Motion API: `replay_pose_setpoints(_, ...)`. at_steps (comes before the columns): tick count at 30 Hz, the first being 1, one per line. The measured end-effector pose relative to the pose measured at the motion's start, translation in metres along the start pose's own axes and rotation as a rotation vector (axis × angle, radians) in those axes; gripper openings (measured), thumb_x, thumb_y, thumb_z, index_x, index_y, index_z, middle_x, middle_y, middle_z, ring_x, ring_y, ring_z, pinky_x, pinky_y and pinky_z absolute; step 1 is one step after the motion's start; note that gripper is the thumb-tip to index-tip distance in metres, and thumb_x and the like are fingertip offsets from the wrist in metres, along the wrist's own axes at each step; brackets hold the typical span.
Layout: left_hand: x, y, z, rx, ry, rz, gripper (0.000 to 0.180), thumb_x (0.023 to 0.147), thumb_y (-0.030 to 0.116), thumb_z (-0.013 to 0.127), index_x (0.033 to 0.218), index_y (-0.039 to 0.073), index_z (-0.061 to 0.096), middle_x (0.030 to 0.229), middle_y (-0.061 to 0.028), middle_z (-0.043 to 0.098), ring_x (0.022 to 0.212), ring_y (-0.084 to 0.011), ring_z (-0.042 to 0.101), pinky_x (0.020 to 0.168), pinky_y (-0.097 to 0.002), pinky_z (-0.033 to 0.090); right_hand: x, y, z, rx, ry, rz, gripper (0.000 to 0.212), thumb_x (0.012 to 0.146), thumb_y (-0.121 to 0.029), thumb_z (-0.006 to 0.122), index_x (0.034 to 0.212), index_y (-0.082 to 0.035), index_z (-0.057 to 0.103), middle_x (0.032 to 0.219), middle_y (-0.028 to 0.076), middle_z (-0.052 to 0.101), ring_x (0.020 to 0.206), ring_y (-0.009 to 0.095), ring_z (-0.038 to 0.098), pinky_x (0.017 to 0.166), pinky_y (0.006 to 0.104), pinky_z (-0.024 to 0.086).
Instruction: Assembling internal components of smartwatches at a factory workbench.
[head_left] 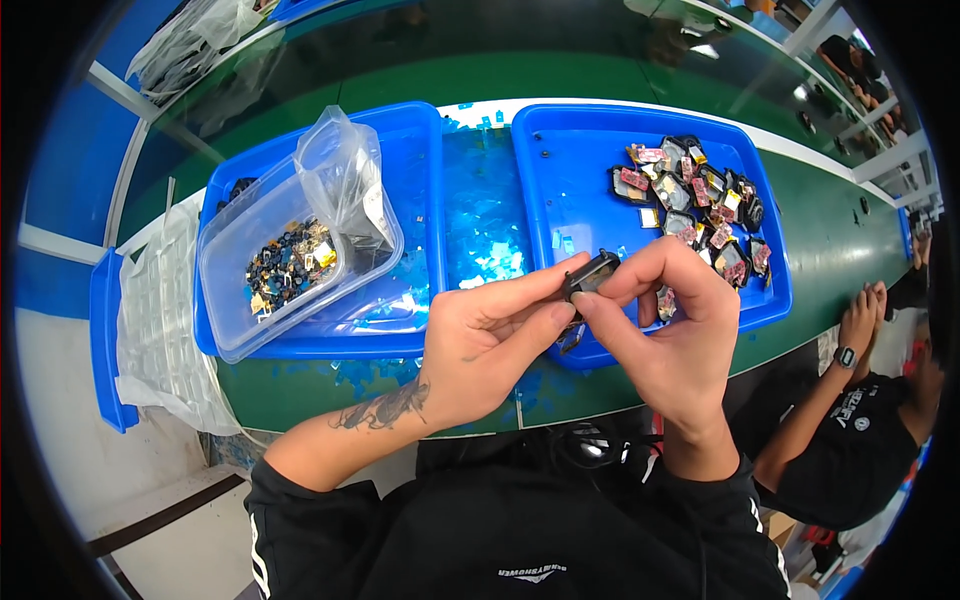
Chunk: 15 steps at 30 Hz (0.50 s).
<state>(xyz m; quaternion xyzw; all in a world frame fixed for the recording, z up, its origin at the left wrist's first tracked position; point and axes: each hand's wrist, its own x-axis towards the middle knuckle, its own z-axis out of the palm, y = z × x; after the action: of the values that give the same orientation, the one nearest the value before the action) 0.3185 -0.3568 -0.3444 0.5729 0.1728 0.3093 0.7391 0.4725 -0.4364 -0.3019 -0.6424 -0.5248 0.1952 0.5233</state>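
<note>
Between both hands I hold a small black plastic casing (592, 274), tilted, above the near left part of the right blue tray (580, 190). My left hand (495, 335) pinches its left side between thumb and fingers. From the right, my right hand (672, 325) grips the casing with thumb and forefinger. A small dark piece hangs just under the casing, partly hidden by my fingers. In the right tray lies a heap of similar black casings (690, 190) with pinkish circuit boards and small yellow-white parts.
On the left blue tray (425, 190) rests a clear plastic tub (215, 290) with many small dark and gold parts, and a clear bag (340, 165). Blue film scraps (485, 235) litter the green table (810, 230) between the trays. A co-worker (850, 440) sits at the right.
</note>
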Motion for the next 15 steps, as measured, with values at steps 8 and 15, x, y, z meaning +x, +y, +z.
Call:
replay_pose_setpoints(8, -0.002, 0.0, 0.003, 0.007, 0.004, -0.033, 0.034, 0.095, -0.002, 0.054, 0.129, -0.006, 0.054, 0.123, -0.0143, 0.062, 0.105, -0.0118, 0.059, 0.091, -0.0243, 0.05, -0.001, 0.007, 0.006, 0.086, 0.087, 0.055, 0.043, 0.072, 0.002, 0.075, 0.112, -0.005, 0.061, 0.094, 0.005, 0.066, 0.085, 0.013, 0.063, 0.07, 0.0265, 0.051)
replay_pose_setpoints(15, -0.004, 0.006, 0.003, 0.165, 0.008, -0.055, 0.033, 0.096, 0.001, 0.054, 0.129, -0.003, 0.056, 0.119, -0.0098, 0.065, 0.104, -0.0095, 0.06, 0.089, -0.0233, 0.05, -0.003, 0.009, 0.001, 0.047, -0.133, 0.02, 0.043, 0.076, 0.01, 0.068, 0.117, 0.001, 0.059, 0.104, 0.006, 0.063, 0.097, 0.014, 0.063, 0.077, 0.0249, 0.053)
